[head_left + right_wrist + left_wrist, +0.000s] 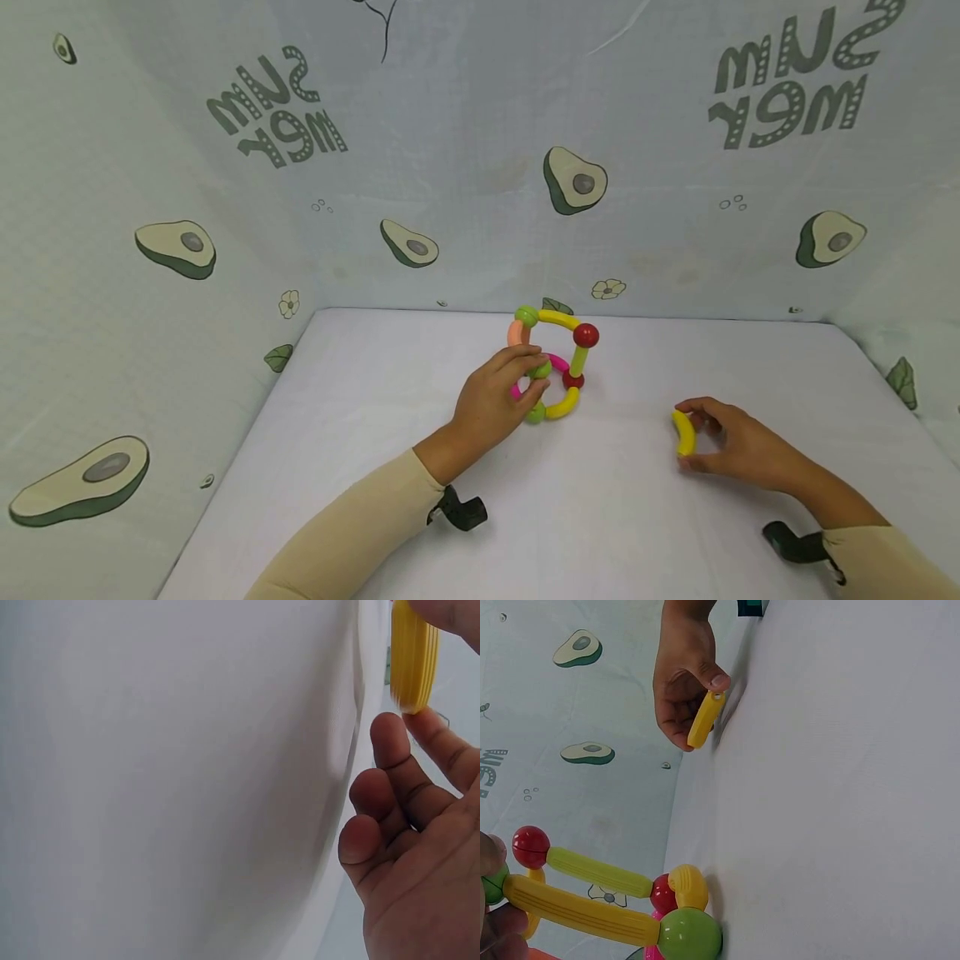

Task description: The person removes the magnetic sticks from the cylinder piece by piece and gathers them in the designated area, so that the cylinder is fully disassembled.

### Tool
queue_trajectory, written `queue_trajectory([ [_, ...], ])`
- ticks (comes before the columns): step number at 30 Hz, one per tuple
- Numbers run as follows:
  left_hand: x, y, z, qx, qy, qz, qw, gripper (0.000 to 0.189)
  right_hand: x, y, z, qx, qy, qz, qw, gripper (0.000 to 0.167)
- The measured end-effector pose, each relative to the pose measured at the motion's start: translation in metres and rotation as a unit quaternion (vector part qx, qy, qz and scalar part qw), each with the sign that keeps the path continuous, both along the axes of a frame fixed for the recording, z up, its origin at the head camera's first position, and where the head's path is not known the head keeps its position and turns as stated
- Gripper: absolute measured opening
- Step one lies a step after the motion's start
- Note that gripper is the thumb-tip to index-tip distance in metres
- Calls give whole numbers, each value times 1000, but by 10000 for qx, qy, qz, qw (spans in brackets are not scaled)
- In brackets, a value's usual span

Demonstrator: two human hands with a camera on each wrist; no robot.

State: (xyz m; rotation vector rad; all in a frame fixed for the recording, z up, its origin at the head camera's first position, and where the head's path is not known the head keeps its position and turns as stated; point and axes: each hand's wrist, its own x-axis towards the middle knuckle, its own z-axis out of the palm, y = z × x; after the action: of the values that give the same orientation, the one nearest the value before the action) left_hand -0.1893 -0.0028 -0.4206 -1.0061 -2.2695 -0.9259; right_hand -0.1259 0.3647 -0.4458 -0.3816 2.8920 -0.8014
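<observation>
A small frame built of toy rods and balls point(579, 361) stands on the white table, left of the right hand. Its red ball point(586, 336) sits at the upper right corner, and curved yellow, pink and orange rods link the green and red balls. My left hand point(491, 398) grips this frame at a green ball point(540, 369), partly covering its left side. Off to the right, my right hand point(738, 442) pinches a loose curved yellow rod point(684, 432) by its two ends between thumb and index finger. The right wrist view shows the ridged side of that yellow rod point(412, 660).
White cloth covers the table point(600, 517). Behind it hangs a pale curtain point(480, 167) printed with avocados and lettering, meeting the table's back edge. A black wrist camera mount point(461, 510) sits under the left sleeve, another mount point(795, 543) by the right sleeve.
</observation>
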Motion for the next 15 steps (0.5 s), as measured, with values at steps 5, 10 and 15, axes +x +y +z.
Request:
queue_trajectory([
  [5, -1, 0, 0, 34, 27, -16, 10000, 38, 1, 5, -1, 73, -121, 5, 9999, 76],
  [10, 0, 0, -1, -30, -18, -19, 10000, 37, 3, 10, -3, 41, -283, 12, 9996, 75],
  [15, 0, -1, 0, 13, -49, -74, 10000, 36, 3, 11, -5, -2, -418, 25, 9991, 76],
])
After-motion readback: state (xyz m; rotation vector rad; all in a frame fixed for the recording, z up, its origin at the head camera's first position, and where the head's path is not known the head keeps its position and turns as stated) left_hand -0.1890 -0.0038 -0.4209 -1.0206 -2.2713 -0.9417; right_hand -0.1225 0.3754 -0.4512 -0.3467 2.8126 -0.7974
